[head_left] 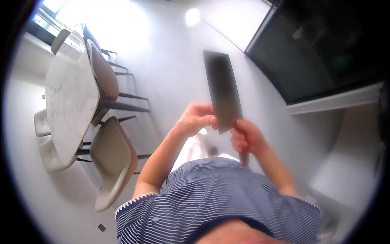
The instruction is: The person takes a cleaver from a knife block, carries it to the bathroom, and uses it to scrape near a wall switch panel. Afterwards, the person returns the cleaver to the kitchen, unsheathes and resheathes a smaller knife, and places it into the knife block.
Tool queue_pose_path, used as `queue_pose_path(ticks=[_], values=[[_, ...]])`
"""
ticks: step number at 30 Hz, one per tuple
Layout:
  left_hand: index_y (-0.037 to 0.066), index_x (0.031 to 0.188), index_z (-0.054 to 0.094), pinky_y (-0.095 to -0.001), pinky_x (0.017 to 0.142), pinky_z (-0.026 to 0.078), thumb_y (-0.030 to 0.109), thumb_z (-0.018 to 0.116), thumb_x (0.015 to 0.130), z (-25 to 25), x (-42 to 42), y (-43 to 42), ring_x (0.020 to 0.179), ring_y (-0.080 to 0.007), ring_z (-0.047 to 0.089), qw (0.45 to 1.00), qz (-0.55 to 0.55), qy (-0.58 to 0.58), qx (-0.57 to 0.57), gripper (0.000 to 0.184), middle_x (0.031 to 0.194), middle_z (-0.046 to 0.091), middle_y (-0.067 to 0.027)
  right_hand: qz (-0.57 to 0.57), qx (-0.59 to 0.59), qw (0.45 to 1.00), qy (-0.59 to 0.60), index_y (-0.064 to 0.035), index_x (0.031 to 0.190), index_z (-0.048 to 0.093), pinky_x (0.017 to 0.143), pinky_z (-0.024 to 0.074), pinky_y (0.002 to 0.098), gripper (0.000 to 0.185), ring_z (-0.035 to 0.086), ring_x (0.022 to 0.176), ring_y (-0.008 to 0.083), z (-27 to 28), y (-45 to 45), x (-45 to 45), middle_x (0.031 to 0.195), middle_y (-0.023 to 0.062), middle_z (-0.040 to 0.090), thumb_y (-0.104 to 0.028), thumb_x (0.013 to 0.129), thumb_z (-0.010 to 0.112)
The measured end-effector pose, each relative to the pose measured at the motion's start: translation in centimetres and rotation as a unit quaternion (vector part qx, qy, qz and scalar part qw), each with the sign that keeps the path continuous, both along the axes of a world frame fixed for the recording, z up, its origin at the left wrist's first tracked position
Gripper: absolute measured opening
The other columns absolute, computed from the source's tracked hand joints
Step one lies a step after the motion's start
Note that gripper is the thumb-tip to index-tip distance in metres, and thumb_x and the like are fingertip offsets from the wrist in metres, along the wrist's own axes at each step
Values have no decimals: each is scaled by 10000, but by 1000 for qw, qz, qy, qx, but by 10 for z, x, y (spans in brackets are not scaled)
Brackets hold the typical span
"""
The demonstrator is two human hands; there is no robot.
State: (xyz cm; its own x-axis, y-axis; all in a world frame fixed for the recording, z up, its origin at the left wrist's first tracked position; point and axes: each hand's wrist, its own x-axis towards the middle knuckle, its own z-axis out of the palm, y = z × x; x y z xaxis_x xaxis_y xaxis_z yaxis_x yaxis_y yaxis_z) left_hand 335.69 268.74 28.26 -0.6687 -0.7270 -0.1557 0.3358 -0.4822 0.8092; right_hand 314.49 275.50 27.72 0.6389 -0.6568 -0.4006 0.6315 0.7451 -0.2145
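Observation:
A large cleaver [222, 89] with a broad, dark, nearly rectangular blade is held out in front of my body, blade pointing away from me. My right hand [248, 138] is closed around its handle [243, 157], whose brownish end sticks out below the fist. At the lower left edge of the blade is my left hand [198, 119], fingers bent and thumb toward the metal. Some of its fingertips go behind the blade, so the exact contact there is hidden. The blade's face looks slightly blurred.
On the left stands a marble-topped table [71, 101] with several chairs, the nearest a beige one [111, 150] with dark legs. A large dark glossy panel [308, 53] is at the upper right, above a white ledge [335, 99]. Pale floor [174, 53] lies ahead.

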Motion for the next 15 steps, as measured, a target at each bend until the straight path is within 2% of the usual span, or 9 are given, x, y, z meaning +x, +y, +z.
queue_pose_path(ticks=[5,11,15], values=[[-40,936,633,-279,644,509,140,703,756,-7,-29,-78,696,-166,607,997,-36,61,16,264,814,642,-104,-19,-16,1000,17,-85,907,506,389,390,280,195,375,405,97,-6,-66,-30,555,1,393,-263,939,433],[-30,937,635,-280,661,506,156,700,763,-7,-101,-207,718,-161,606,995,-104,10,-3,263,819,639,-99,-95,-2,995,24,-70,932,527,403,402,282,220,382,417,99,1,-164,-84,556,3,391,-266,938,430],[-24,962,627,-281,667,506,152,681,783,-24,-146,-290,733,-165,610,983,-164,80,11,257,824,640,-92,-153,2,988,29,-67,932,537,408,406,278,235,385,420,100,-4,-229,-123,557,3,392,-270,942,421]])
